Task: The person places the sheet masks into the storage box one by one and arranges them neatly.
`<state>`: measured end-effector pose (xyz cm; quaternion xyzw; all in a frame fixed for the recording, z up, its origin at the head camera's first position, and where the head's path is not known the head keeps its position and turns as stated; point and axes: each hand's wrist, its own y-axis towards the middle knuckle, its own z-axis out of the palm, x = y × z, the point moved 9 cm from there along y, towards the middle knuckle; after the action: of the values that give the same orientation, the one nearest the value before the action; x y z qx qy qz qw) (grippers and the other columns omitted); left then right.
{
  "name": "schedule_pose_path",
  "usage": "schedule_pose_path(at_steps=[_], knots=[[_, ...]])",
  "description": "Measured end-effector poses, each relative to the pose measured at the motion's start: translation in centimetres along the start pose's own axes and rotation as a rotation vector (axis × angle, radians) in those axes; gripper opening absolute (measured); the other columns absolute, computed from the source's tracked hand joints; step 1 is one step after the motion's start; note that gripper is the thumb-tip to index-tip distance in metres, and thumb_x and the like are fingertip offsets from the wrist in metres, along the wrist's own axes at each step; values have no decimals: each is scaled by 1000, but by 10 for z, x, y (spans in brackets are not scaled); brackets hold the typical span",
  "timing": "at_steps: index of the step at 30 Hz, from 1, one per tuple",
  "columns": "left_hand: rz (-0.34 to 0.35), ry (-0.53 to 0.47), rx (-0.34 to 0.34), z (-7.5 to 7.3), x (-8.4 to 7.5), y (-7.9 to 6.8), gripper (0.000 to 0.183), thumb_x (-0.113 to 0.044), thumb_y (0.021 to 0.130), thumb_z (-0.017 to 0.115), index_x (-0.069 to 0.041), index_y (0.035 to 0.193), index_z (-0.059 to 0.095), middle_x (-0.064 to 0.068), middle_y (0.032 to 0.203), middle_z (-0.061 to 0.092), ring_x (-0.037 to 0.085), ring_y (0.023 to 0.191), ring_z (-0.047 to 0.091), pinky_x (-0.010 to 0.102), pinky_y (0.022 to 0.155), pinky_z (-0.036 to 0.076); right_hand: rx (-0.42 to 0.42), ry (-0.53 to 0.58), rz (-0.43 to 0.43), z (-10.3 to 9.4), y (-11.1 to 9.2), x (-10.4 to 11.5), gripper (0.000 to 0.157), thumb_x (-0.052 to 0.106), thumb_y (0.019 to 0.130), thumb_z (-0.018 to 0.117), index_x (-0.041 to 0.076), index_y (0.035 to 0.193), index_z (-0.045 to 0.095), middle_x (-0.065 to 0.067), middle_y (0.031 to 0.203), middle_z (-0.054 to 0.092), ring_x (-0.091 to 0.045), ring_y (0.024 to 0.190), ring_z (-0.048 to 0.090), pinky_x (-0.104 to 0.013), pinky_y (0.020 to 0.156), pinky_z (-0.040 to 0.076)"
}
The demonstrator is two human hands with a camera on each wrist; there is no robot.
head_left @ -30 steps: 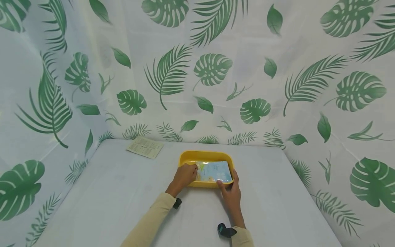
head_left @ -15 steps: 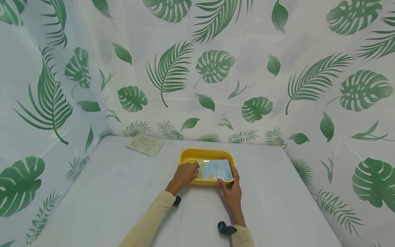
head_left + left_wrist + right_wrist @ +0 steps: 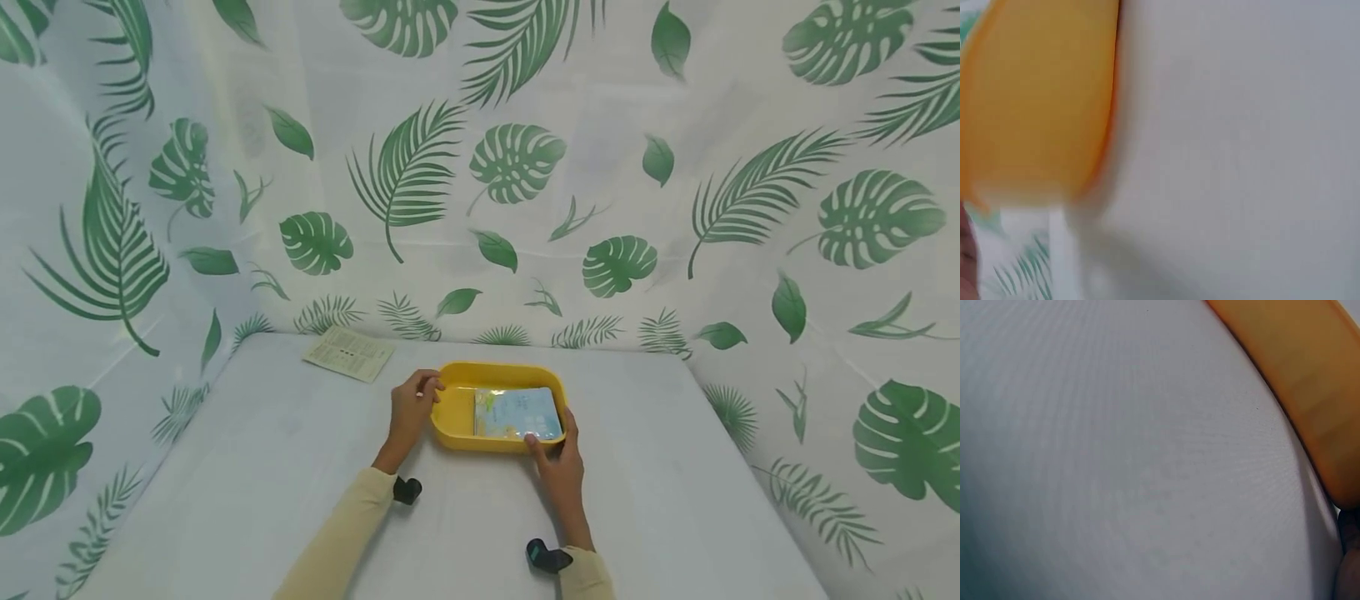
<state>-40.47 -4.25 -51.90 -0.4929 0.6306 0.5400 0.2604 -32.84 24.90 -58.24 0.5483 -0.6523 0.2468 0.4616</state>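
Observation:
A yellow rectangular tray (image 3: 453, 442) with rounded corners stands on the white table in the head view. In its right part lies a glossy light-blue packet (image 3: 517, 412) with a printed picture. My right hand (image 3: 561, 471) grips the front right corner, thumb over the rim and fingers along the outer side. At the left end my left hand (image 3: 411, 408) has loosely bent fingers right at the rim. The left wrist view has the blurred tray wall (image 3: 1041, 100) and a bit of that hand at the edge. Part of the right hand (image 3: 1349, 569) shows beside the tray in the right wrist view.
A pale printed sheet of paper (image 3: 348, 353) lies at the back left of the white table (image 3: 660, 483). White cloth walls (image 3: 525, 92) with green leaf prints enclose the table at the back and both sides.
My left hand has come out of the tray, away from the packet, and moved left to the tray's left rim. The right hand keeps its grip on the corner.

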Motion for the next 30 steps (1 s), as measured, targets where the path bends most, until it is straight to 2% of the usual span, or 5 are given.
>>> schedule_pose_path(at_steps=[9, 16, 22, 26, 30], knots=[[-426, 95, -331, -94, 74, -4, 17, 2, 91, 54, 5, 100, 68, 24, 98, 71, 24, 77, 69, 24, 64, 52, 14, -23, 24, -1, -2, -5, 91, 44, 87, 71, 27, 156, 15, -16, 160, 25, -39, 146, 26, -57, 116, 25], [-548, 221, -418, -144, 111, -1, 33, 7, 88, 44, 7, 114, 64, 30, 114, 60, 44, 107, 60, 51, 92, 47, 5, -21, 12, -3, 0, -7, 90, 45, 87, 71, 27, 156, 17, -14, 160, 26, -38, 147, 26, -56, 116, 25], [-547, 306, -257, -148, 127, 6, 46, 8, 86, 44, 9, 131, 52, 32, 108, 63, 27, 69, 72, 32, 63, 56, 7, -36, 47, -9, -4, -12, 90, 47, 87, 70, 29, 156, 16, -15, 160, 26, -40, 146, 26, -58, 115, 25], [-563, 341, -119, -144, 134, 18, 58, 2, 85, 42, 7, 143, 39, 31, 106, 65, 14, 61, 66, 34, 71, 54, -5, -51, 59, -10, -4, -14, 90, 46, 86, 71, 28, 156, 16, -17, 160, 27, -42, 145, 28, -60, 113, 26], [-594, 364, -132, -154, 135, 29, 61, 1, 84, 41, 9, 144, 37, 30, 109, 63, 23, 65, 66, 45, 82, 51, 21, -59, 51, -3, 1, -11, 92, 48, 87, 70, 26, 157, 15, -19, 159, 26, -44, 144, 27, -61, 113, 26]])
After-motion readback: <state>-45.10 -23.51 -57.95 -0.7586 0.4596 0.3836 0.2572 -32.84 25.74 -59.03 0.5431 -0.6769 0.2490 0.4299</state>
